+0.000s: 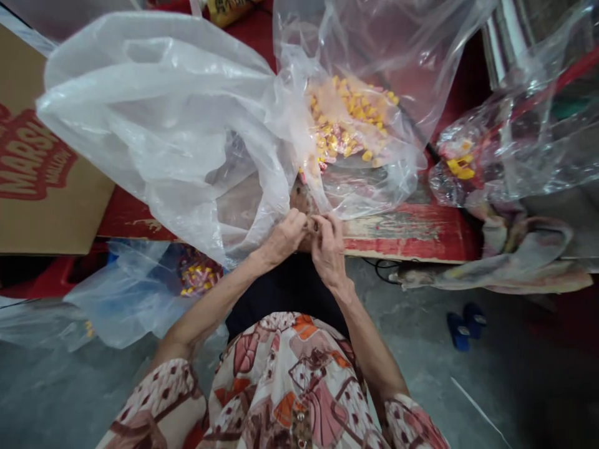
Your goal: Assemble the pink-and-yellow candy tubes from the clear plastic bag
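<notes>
My left hand (287,234) and my right hand (329,244) meet at the front edge of a worn red table (402,234). Fingers are closed on both hands and the fingertips nearly touch; whatever is between them is too small or hidden to name. Just beyond my right hand lies a clear plastic bag (393,181) with many small yellow and red pieces (346,134) in it. A large whitish plastic bag (173,118) spreads over the table beside my left hand, its edge close to my wrist.
A cardboard box (42,149) with red lettering stands at the left. Below the table, a bluish plastic bag (135,299) holds more yellow and red pieces (199,274). Another clear bag (510,149) and a crumpled cloth (505,262) are at the right. Blue slippers (461,330) lie on the floor.
</notes>
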A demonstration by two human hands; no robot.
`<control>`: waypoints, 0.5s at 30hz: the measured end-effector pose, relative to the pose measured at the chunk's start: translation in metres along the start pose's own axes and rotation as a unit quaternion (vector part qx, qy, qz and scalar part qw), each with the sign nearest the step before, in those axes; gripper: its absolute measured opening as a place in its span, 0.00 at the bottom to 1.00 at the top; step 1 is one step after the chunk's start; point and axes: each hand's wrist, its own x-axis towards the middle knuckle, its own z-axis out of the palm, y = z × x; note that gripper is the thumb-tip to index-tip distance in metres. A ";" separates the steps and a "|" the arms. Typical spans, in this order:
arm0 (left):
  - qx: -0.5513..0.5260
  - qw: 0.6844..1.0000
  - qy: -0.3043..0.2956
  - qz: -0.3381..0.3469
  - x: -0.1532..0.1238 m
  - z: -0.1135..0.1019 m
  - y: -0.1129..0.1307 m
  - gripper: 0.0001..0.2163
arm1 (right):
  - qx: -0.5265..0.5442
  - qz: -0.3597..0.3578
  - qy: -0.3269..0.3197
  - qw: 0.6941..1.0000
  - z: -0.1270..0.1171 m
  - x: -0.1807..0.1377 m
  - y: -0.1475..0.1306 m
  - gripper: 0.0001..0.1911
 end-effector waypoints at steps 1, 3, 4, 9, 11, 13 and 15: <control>0.038 0.999 -0.021 0.005 0.000 0.006 0.003 0.05 | -0.047 -0.007 0.020 0.999 -0.009 0.005 0.008 0.19; 0.081 0.995 -0.052 0.013 0.001 0.013 0.006 0.06 | -0.126 -0.003 0.053 0.991 -0.025 0.025 0.029 0.19; 0.087 0.994 -0.061 0.020 0.002 0.014 0.006 0.05 | -0.157 -0.001 0.059 0.986 -0.029 0.040 0.042 0.18; 0.011 0.998 -0.054 0.036 0.005 -0.007 0.000 0.06 | -0.201 -0.016 0.001 0.979 -0.002 0.151 0.090 0.25; -0.024 0.999 -0.031 0.030 0.001 -0.020 0.003 0.07 | -0.185 -0.020 0.004 0.983 0.020 0.188 0.094 0.28; -0.029 0.999 0.013 0.019 -0.003 -0.028 0.009 0.08 | -0.180 -0.012 0.005 0.984 0.034 0.207 0.096 0.23; -0.006 0.998 0.059 0.010 -0.007 -0.027 0.014 0.08 | -0.186 0.001 0.000 0.983 0.038 0.210 0.100 0.18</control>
